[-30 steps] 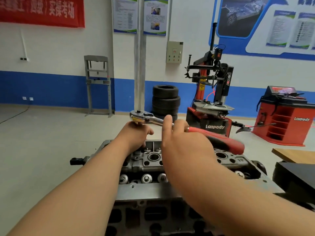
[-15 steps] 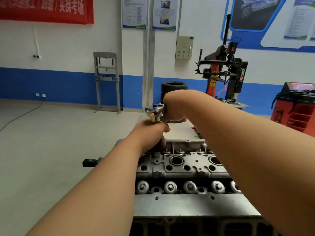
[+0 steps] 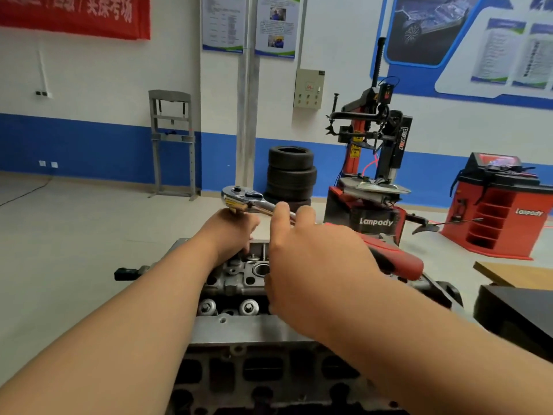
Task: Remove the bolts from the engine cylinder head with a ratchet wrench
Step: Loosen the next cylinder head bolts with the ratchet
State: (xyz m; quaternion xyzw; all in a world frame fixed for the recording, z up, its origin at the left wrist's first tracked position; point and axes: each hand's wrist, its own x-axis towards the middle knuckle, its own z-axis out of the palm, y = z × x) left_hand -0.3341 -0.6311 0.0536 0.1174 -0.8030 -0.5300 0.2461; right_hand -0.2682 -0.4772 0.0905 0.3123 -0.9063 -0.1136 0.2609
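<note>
**A:** Nearest item?

**B:** Cylinder head point(image 3: 239, 326), grey casting, directly below both forearms. Bolts themselves: not made out from here.

**A:** Hands?

**B:** Right hand point(image 3: 317, 265): laid over the ratchet wrench point(image 3: 239, 196) where the shank meets the red grip. Its fingers point(image 3: 281, 208) lie across the shank; whether they close beneath, I cannot tell. Left hand point(image 3: 230, 232): clenched round the stem just under the wrench head, holding it upright over the casting's far-left corner.

**A:** Step in hand?

**B:** Loosening one bolt, by my reading. The handle points right and back toward the person.

**A:** Next move?

**B:** A swing of the handle, with the stem square and the socket seated.

**A:** Beyond?

**B:** Stacked tyres point(image 3: 291, 175) and a tyre changer point(image 3: 374, 163), near the blue-banded wall point(image 3: 89, 139).
</note>
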